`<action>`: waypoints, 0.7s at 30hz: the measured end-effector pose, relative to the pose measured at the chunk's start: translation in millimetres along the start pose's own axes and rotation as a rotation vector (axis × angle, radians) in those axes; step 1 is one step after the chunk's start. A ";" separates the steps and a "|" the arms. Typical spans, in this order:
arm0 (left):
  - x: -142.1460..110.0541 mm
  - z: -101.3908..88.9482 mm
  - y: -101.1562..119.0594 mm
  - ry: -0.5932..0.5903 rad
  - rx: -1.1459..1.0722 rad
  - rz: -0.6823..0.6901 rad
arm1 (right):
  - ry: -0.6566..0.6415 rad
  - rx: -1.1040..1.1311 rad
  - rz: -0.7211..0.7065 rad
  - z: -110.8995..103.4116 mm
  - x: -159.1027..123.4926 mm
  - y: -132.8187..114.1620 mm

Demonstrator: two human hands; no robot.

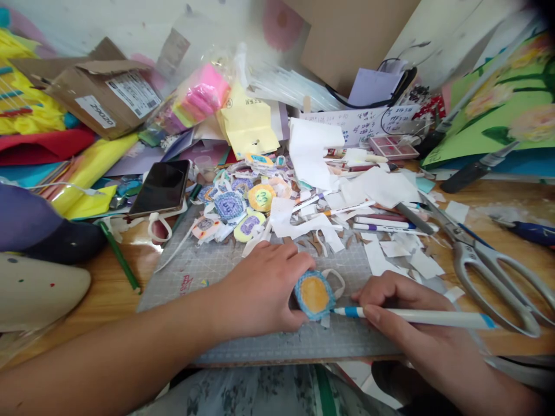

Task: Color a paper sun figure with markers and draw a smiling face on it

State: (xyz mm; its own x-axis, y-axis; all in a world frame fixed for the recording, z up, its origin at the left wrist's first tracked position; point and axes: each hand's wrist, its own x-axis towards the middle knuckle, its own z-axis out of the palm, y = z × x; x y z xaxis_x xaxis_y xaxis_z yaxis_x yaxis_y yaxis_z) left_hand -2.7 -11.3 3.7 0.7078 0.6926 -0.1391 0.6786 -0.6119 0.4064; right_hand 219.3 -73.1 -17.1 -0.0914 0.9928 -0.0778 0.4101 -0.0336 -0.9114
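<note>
Between the thumb and fingers of my left hand [269, 286] is a small round paper badge [315, 293] with a yellow-orange centre and a blue scalloped border. A white paper loop sticks up from its right side. My right hand [416, 315] grips a white felt-tip pen [429, 318] with blue bands, its tip at the badge's lower right edge. Both hands are low over a grey cutting mat [243, 344]. Beyond them lies a pile of similar coloured paper badges [229, 206], some marked with letters or digits.
Large scissors [481, 260] lie on the right, near a blue-handled tool [533, 231]. White paper scraps [381, 188] and several pens [385, 222] cover the mat's back right. A phone [159, 186], a green pencil [120, 257] and a cardboard box [104, 92] are on the left.
</note>
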 end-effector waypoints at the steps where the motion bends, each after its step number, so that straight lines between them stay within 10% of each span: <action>1: 0.2 -0.1 0.2 -0.001 0.000 0.000 | 0.004 -0.007 0.001 -0.3 -0.2 0.8; 21: -0.6 2.3 4.0 0.030 0.068 -0.050 | 0.050 0.075 -0.048 -2.8 -0.2 12.9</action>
State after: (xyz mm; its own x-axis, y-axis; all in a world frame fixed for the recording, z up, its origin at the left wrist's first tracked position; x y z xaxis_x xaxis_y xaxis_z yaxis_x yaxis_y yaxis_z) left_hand 0.0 -15.1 3.3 0.6668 0.7337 -0.1302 0.7258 -0.5999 0.3367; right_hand 227.2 -73.4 -27.7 -0.0636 0.9979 -0.0146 0.3370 0.0077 -0.9415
